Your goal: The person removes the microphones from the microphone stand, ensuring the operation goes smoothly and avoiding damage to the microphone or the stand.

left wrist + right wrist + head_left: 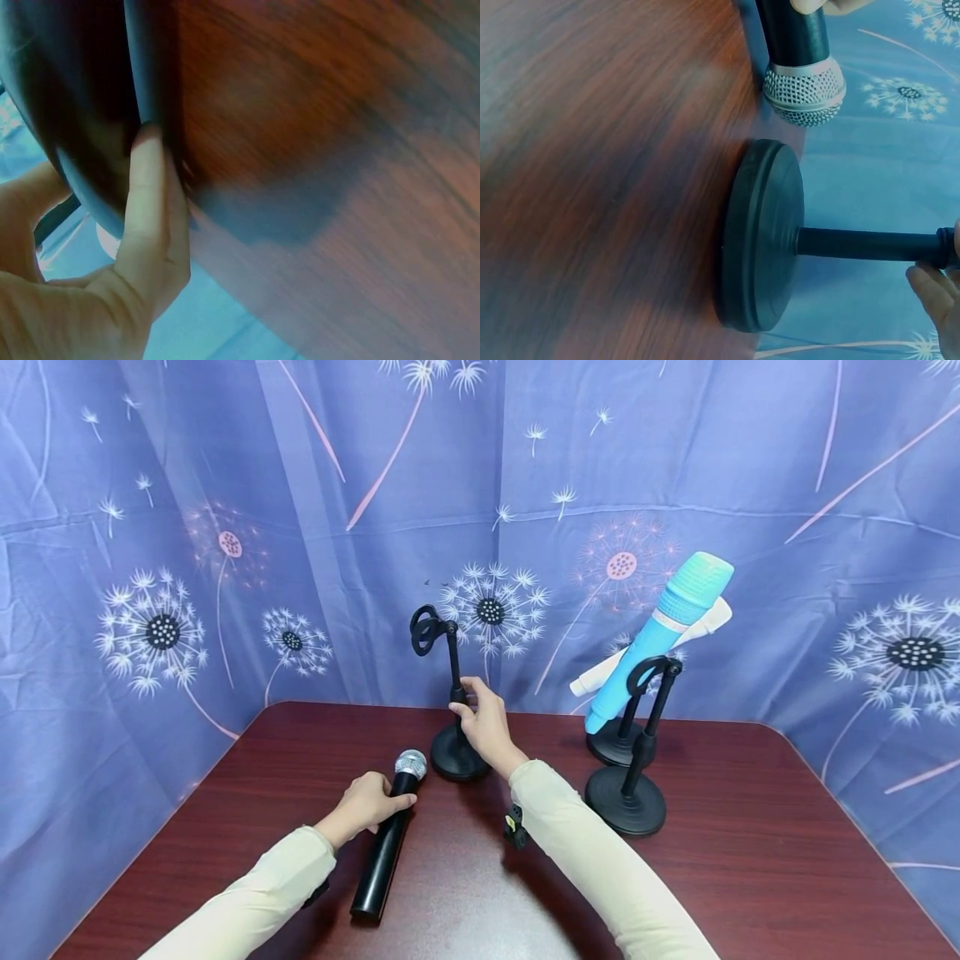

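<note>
My left hand (366, 805) grips a black microphone (381, 868) with a silver mesh head, thumb across its upper body. It slants over the table, head toward the far side. In the left wrist view, fingers (146, 199) lie along the dark microphone body. My right hand (486, 725) holds the pole of a black desktop microphone stand (456, 760), which is upright near the back edge with its clip at the top holding nothing. The right wrist view shows the mesh head (806, 94) close beside the round base (761, 240) of that stand.
To the right, a front black stand (626, 806) and a rear one (611, 745) stand close together. A light blue microphone (645, 652) and a white microphone (596, 677) cross above their bases. A patterned blue curtain (420, 543) hangs behind the dark red table (750, 827).
</note>
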`<state>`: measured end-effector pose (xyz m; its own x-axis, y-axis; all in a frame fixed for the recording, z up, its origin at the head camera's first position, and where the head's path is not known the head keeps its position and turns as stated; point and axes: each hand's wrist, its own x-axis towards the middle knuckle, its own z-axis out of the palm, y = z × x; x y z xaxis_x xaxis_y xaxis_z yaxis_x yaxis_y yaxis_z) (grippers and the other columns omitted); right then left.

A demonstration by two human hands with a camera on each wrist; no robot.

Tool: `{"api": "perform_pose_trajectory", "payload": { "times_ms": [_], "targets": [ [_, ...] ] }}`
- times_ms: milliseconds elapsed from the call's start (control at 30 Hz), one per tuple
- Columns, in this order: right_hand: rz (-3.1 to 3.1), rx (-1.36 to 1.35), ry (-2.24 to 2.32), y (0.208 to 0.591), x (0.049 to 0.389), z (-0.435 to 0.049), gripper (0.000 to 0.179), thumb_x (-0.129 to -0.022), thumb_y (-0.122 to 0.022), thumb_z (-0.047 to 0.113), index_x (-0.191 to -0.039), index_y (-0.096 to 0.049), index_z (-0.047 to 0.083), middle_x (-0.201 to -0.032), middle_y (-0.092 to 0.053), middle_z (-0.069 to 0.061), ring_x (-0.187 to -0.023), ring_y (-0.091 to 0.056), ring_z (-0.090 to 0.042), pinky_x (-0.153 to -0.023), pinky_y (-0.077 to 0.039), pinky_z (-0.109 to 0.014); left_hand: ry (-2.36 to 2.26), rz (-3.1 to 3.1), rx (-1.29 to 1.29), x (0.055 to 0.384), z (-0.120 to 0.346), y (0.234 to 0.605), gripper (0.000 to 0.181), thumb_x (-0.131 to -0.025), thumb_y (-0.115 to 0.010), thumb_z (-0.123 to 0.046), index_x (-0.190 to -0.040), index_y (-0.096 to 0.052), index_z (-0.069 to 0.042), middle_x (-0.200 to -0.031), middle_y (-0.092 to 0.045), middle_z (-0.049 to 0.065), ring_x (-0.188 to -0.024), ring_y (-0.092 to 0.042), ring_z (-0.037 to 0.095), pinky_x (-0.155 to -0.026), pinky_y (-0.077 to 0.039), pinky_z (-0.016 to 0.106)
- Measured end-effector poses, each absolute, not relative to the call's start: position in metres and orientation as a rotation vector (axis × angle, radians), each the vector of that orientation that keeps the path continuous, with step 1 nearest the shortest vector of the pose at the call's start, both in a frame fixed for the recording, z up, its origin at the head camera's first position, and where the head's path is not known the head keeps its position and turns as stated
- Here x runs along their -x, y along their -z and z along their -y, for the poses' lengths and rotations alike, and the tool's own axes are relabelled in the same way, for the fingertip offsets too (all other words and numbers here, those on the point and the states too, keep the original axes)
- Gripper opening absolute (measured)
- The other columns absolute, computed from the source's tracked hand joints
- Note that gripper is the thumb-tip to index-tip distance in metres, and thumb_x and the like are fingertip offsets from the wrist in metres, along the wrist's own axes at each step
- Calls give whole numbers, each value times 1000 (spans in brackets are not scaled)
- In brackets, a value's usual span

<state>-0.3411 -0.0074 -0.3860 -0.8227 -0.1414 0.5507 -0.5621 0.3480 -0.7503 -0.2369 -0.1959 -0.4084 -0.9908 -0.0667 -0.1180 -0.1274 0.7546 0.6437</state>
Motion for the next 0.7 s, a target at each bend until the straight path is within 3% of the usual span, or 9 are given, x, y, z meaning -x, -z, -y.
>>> {"api": "perform_pose_trajectory", "payload": {
  "times_ms": [267,700],
  "targets": [
    [2249,-593,-1438,386,345,10,35,-87,-70,3,-121,-60,4,-116,-66,-13,-97,-67,-28,-81,-54,-42,-1054,-2862,155,237,194,409,37,-84,-73,-28,-68,-50,-5,-68,-55,11,-47,-60,18,-45,-52,31],
    [2211,-660,-1492,386,356,27,34,-87,-68,0,-120,-60,1,-114,-66,-15,-99,-67,-29,-84,-53,-40,-1023,-2867,165,236,192,409,35,-84,-73,-28,-71,-52,-4,-69,-55,11,-47,-60,18,-44,-52,31]
  ]
}}
